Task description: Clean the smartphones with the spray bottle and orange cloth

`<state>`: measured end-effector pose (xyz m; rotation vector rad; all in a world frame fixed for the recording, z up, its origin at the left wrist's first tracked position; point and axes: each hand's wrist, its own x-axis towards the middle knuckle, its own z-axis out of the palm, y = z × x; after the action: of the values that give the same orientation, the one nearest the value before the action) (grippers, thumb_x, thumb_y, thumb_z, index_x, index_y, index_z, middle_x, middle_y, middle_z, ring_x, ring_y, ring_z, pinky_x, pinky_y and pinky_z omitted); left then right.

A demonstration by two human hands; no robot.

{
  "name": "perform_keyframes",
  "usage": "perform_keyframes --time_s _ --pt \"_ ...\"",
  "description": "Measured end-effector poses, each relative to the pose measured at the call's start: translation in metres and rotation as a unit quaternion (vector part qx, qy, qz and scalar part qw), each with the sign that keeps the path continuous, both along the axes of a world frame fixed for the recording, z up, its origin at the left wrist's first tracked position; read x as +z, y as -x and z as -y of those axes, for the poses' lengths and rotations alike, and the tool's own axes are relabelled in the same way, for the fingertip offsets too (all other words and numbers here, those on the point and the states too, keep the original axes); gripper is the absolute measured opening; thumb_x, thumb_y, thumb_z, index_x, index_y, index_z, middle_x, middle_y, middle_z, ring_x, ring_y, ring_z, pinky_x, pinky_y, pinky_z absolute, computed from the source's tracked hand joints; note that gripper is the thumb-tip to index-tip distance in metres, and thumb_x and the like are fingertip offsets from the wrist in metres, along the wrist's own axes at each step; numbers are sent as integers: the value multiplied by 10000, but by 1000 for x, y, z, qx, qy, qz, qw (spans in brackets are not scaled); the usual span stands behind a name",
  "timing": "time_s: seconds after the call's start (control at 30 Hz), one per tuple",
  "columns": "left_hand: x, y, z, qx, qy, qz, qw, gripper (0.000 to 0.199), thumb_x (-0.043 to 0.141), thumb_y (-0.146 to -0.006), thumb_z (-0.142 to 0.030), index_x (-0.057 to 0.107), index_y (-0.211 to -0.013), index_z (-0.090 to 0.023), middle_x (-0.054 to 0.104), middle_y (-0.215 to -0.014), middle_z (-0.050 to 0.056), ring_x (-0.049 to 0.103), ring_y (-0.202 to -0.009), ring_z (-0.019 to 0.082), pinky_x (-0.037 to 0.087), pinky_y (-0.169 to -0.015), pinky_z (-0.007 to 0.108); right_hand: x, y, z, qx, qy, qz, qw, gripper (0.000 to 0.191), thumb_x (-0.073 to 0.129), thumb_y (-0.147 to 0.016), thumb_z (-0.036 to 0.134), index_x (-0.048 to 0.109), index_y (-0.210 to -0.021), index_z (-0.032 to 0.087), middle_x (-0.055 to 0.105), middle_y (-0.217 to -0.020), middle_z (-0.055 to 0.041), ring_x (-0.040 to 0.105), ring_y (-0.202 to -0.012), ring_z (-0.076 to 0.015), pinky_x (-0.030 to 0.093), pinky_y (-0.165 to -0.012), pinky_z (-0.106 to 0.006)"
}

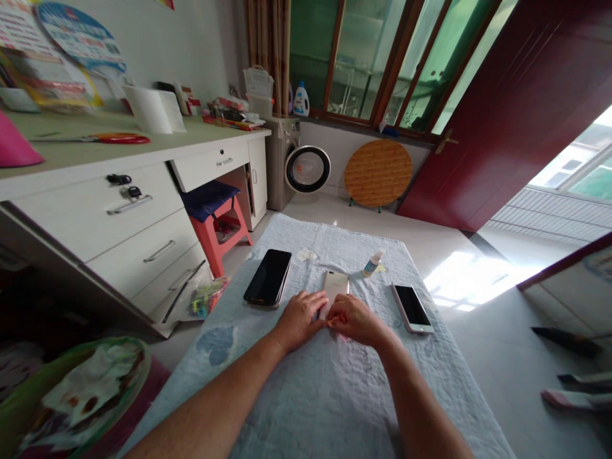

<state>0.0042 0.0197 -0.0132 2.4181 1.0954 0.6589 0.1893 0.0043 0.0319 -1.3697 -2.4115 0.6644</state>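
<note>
Two bare hands, bare forearms, the person's own.
Left hand (299, 319): uncovered, back and knuckles visible, rounded fingers, separate thumb. Right hand (356, 319): also uncovered, rounded knuckles, smooth-looking back, fingers partly hidden. Left forearm (215, 395) and right forearm (421, 395) bare all the way to the bottom edge, where both get cut off; anything worn higher up is out of view. Both look smooth, plain, narrow at the left wrist (277, 343) and right wrist (389, 341), broader toward the elbow end. Soft light on the upper surfaces, some shading along the sides. Nails and fine skin detail too small to tell.
</note>
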Motion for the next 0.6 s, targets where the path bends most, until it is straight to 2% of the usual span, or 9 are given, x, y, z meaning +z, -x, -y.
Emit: perform_keyframes --time_s 0.1,0.27,0.37,0.47,0.6 --pt "-2 0 -1 4 6 -7 1000 422 637 -836 -393 606 -1217 -215 559 -1351 62 542 -1133 255 422 -983 409 9 -4 2 13 67 19 997 205 522 -655 59 695 -647 170 589 -707 -4 515 -638 -90 383 -643 -206" --pt "-3 1 -3 5 12 -3 1000 442 661 -820 -393 609 -1222 -217 559 -1353 53 539 -1130 258 423 -982 403 14 -19 3 -16 195 3 981 245 454 -624 72 685 -644 153 619 -665 0 493 -468 -54 364 -495 -182" --pt "-2 1 -3 3 16 -1 1000 414 650 -826 -354 614 -1215 -216 559 -1353 49 539 -1128 254 418 -990 399 13 -25 3 -31 225 -2 974 263 440 -621 80 686 -677 156 607 -596 13 512 -450 -68 362 -466 -179" --pt "0 2 -2 -1 26 10 1000 452 651 -812 -339 589 -1242 -211 558 -1352 52 532 -1143 253 413 -999 394 10 -19 3 -29 191 10 981 247 451 -633 75 681 -657 162 605 -611 12 509 -467 -68 365 -487 -184" --pt "3 1 0 11 36 34 999 534 633 -802 -315 514 -1312 -212 601 -1287 53 549 -1117 241 427 -985 373 1 -2 3 1 39 13 999 178 539 -693 100 694 -666 183 613 -715 -9 544 -677 -112 399 -656 -219"
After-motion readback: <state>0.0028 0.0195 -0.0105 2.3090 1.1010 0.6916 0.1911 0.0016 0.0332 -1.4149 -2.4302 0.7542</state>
